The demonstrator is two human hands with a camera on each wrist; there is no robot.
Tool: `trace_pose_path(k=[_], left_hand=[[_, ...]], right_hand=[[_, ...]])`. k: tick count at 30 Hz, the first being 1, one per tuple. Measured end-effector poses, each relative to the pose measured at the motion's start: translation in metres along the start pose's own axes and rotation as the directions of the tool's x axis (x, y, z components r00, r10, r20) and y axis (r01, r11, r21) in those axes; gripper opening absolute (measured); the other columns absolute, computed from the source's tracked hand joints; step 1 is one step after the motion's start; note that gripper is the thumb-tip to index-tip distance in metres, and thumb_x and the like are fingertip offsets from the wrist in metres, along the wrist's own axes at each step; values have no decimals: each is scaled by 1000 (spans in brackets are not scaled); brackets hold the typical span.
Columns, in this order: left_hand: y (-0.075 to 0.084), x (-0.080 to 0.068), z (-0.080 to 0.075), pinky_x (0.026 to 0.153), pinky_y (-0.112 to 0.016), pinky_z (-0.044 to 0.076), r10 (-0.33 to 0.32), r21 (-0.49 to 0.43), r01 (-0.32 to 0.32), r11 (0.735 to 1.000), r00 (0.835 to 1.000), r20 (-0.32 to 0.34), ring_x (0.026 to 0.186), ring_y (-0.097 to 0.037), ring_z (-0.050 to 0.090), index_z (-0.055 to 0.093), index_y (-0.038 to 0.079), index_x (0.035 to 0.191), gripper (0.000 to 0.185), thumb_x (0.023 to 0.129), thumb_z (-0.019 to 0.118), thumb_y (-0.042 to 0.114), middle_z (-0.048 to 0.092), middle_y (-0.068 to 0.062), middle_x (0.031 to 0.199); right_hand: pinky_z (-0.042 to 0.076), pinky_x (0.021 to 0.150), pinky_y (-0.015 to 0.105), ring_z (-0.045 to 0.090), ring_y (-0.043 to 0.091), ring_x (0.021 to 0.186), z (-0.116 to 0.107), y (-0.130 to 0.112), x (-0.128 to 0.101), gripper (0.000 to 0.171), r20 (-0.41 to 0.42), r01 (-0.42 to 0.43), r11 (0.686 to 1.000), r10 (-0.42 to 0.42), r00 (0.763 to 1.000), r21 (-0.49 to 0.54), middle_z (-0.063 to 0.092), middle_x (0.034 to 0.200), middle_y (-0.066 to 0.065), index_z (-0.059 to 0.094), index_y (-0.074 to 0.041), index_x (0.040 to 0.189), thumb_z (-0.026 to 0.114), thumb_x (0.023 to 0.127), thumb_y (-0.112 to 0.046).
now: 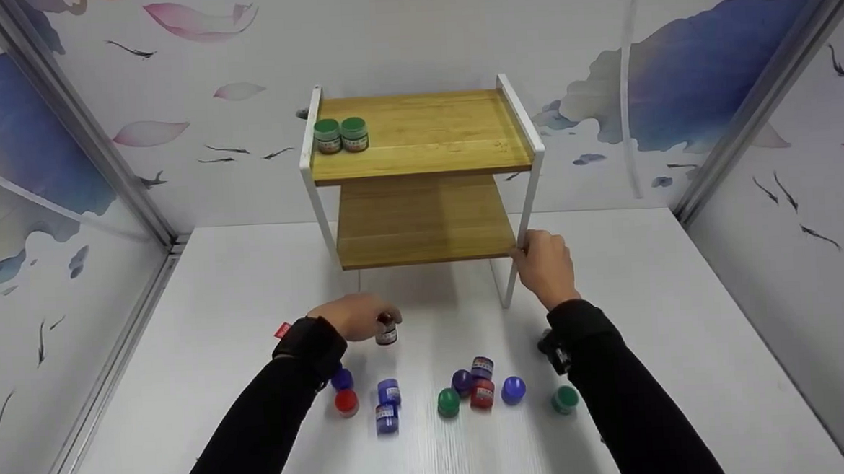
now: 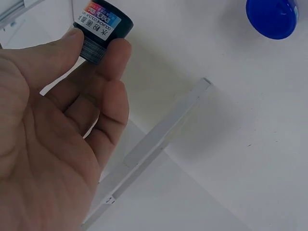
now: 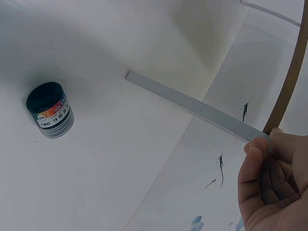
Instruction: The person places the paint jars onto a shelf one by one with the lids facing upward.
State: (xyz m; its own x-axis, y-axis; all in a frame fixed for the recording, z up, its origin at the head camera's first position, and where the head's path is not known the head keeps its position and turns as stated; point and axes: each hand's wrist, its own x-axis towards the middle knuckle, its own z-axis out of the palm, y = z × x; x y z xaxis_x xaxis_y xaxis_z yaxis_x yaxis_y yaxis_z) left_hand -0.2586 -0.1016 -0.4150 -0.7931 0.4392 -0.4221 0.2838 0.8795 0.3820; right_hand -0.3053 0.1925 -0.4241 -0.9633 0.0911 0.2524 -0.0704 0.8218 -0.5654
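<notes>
My left hand (image 1: 354, 317) pinches a small dark gouache paint jar (image 2: 100, 26) by its cap between thumb and fingertips, over the white table in front of the shelf rack. The jar's label faces the left wrist camera. At the rack's front right, my right hand (image 1: 548, 268) grips the white metal leg (image 3: 192, 103) beside the edge of the lower wooden board (image 1: 425, 229). Two green-capped paint jars (image 1: 354, 134) stand side by side at the left end of the upper wooden board (image 1: 431, 132).
Several paint jars lie on the table (image 1: 258, 419) between my forearms: a red one (image 1: 346, 403), blue ones (image 1: 387, 418), a green one (image 1: 448, 402) and others. Another green-capped jar (image 1: 565, 400) is near my right forearm. Patterned wall panels (image 1: 411, 35) enclose the table behind and at both sides.
</notes>
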Motion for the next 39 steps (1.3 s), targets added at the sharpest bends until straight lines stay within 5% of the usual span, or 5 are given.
trace_pose_path(k=[12,39], left_hand=[[22,-5,-26,100,-44,47,50,42,-51,998,999,20,101,-25,60,67,11,123,29,97,56,12,68,-10,116],[77,-20,-87,102,-39,47,37,151,-43,988,998,44,108,-22,56,66,16,126,31,97,55,12,64,-5,124]], right_hand=[[53,66,43,68,31,75,0,-2,1,19,15,-17,1000,17,1000,-7,71,83,20,70,5,94,66,91,-13],[52,64,43,67,29,71,0,1,1,15,7,-6,1000,6,1000,-1,71,79,18,71,3,88,64,90,-10]])
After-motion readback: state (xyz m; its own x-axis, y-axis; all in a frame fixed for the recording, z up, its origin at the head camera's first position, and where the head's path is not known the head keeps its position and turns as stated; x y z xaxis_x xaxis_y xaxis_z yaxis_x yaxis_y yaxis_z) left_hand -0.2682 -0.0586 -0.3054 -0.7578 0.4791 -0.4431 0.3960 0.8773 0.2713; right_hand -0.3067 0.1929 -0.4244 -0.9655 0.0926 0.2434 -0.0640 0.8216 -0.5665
